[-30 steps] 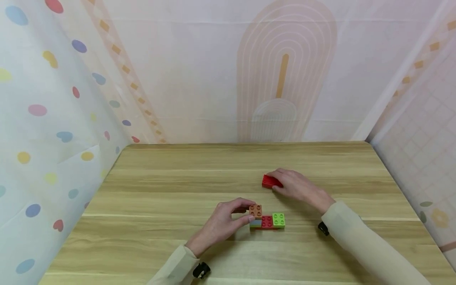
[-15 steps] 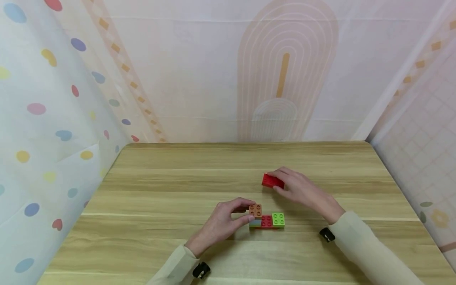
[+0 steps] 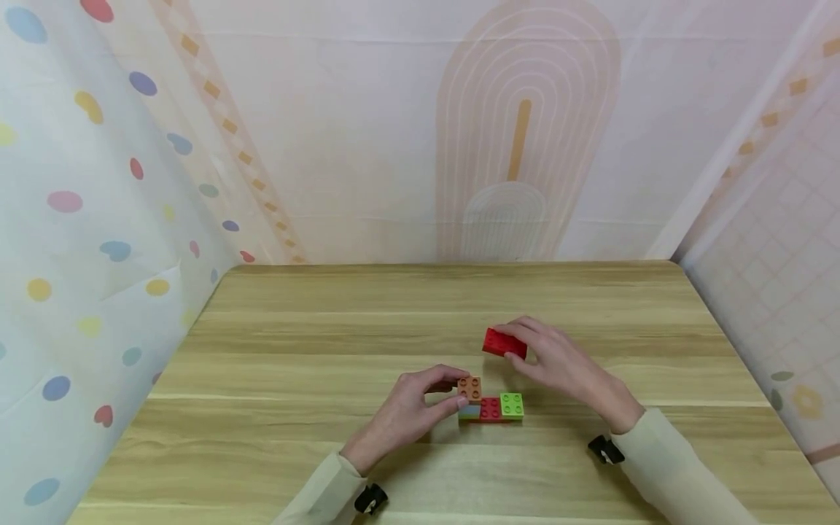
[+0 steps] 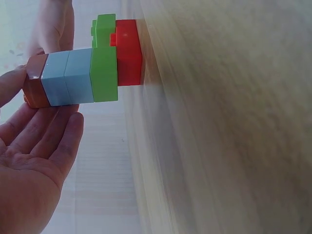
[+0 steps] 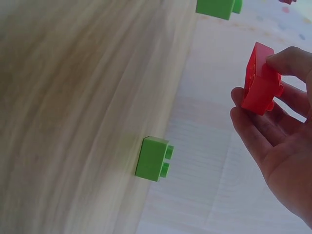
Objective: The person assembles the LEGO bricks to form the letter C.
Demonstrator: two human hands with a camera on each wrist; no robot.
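My left hand [image 3: 416, 405] pinches the orange-brown brick [image 3: 469, 387] between thumb and fingertips. That brick tops a column of two light blue bricks [image 4: 67, 78] and a green brick [image 4: 104, 75], set on one end of a long red base brick [image 4: 128, 53]. A bright green brick [image 3: 512, 405] sits on the base's right end, with bare red studs between. Behind this build, my right hand [image 3: 561, 364] holds a red brick [image 3: 504, 342] by its sides, above the table. In the right wrist view its studs [image 5: 270, 106] face the palm.
Another green brick [image 5: 151, 160] stands alone on the tabletop in the right wrist view; the head view does not show it. The wooden table [image 3: 315, 328] meets a patterned cloth backdrop [image 3: 367, 146] at its back edge.
My right hand has raised the red brick from the table and drawn it slightly nearer to me, tilting it. The left hand and the build have stayed in place.
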